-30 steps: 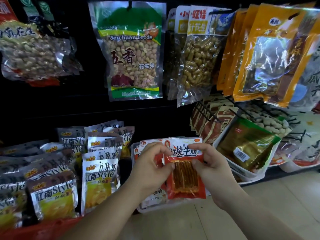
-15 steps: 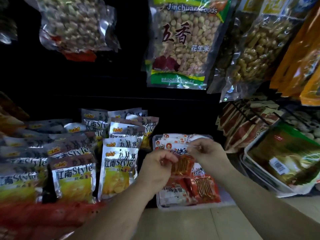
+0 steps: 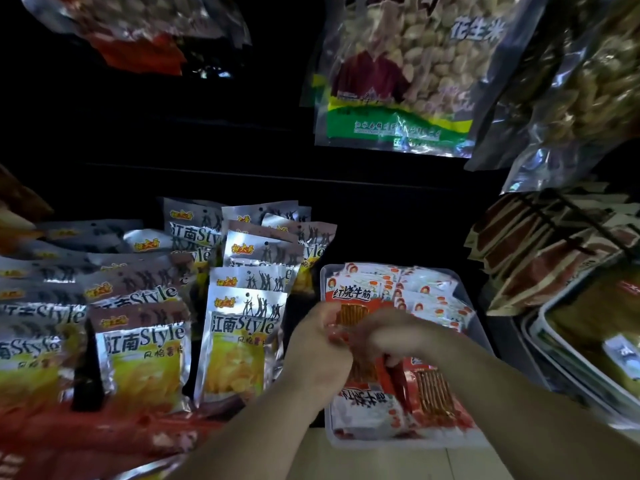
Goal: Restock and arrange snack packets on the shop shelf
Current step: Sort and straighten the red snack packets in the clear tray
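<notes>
1. The red snack packet is held low over the clear plastic tray. It is just in front of the matching packets stacked at the tray's back.
2. The film looks slick and the grip is only at the edges. The packet could slip and drop flat onto the packets lying loose at the tray's front, adding to the muddle.
3. Pushing it in too hard could topple the packets behind. A sideways sweep of the left forearm could also knock over the silver crisp packets standing just beside the tray.
4. The left hand has its fingers curled and pinches the packet's left edge.
5. The right hand is curled over the packet's right side and grips it. Motion blur hides exactly where its fingertips sit.
</notes>
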A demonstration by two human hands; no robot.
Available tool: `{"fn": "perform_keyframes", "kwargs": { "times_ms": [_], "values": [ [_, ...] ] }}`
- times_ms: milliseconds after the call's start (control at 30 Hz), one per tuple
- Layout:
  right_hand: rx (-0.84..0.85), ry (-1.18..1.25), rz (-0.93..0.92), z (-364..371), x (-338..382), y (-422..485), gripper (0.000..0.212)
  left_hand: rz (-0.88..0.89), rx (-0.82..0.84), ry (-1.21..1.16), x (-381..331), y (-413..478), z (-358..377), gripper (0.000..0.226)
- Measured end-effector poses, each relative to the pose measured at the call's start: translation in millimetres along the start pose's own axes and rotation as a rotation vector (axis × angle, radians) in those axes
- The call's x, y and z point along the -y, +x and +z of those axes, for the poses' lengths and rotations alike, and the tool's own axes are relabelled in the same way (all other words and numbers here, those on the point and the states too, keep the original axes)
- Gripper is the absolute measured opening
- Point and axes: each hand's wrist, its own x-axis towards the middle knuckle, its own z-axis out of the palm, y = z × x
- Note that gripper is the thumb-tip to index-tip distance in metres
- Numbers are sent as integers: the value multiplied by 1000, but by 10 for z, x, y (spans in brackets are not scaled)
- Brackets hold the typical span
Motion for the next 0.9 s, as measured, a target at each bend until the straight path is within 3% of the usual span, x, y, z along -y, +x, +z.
{"fn": "perform_keyframes", "kwargs": {
  "times_ms": [67, 133, 233, 400, 600, 667, 767, 900],
  "values": [
    [-421, 85, -62, -37, -65, 179, 28, -20, -18, -91, 14, 32, 8, 34],
    [-657, -79, -53, -39, -141, 378, 47, -42, -39, -158, 31, 69, 5, 38],
    [-640, -314, 20, -26, -180, 580, 64, -10, -96, -134, 47, 93, -16, 40],
    [-831, -434, -49, 2, -224, 669, 13, 80, -69, 48, 91, 81, -69, 45],
    [-1028, -281, -212, -114, -255, 605, 20, 77, -73, 52, 37, 47, -37, 44],
    [-1014, -48, -275, -232, -119, 475, 19, 95, -77, 20, 4, 30, -34, 42],
    [-744, 360, -374, -353, 124, 132, 15, 141, -98, 29, -40, 16, -57, 37],
    [-561, 399, -540, -414, 111, -252, 20, 213, -172, 75, -69, -6, -74, 31]
  ]
}}
